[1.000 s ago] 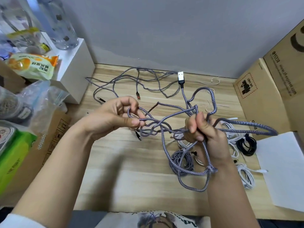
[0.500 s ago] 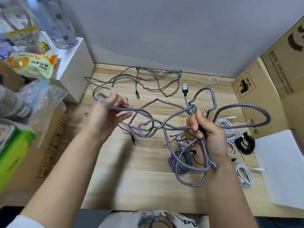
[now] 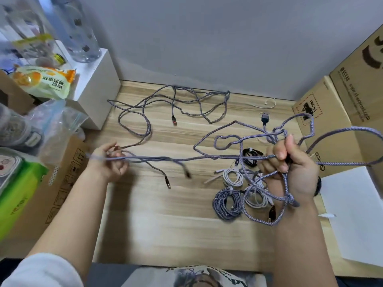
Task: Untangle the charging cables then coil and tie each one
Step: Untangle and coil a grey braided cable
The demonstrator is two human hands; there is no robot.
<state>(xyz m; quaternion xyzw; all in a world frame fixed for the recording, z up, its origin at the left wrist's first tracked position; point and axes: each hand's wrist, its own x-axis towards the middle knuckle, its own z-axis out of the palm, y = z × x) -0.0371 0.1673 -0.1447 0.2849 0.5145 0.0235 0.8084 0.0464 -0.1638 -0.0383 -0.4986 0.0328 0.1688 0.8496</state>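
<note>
— Wooden desk (image 3: 157, 214), grey wall: which step?
— Untangling. The left hand (image 3: 109, 162) pinches a strand drawn taut from the braided tangle (image 3: 259, 146) fisted in the right hand (image 3: 290, 168). Next, the knot needs feeding through.
— The count?
— Four tied coils (image 3: 228, 204) apparently, partly hidden; one loose cable (image 3: 172, 104) behind

Left hand (image 3: 109, 162): we see it bare, no ring or band.
Left arm: bare up to a pale grey-white sleeve (image 3: 39, 270) pushed high (it shows only at the frame's lower corner).
Right hand (image 3: 294, 170): bare; we note a dark band (image 3: 317, 186) at the wrist, just beside it.
Right forearm: bare.
Torso: we glimpse a printed garment (image 3: 196, 275), near the sleeve.
</note>
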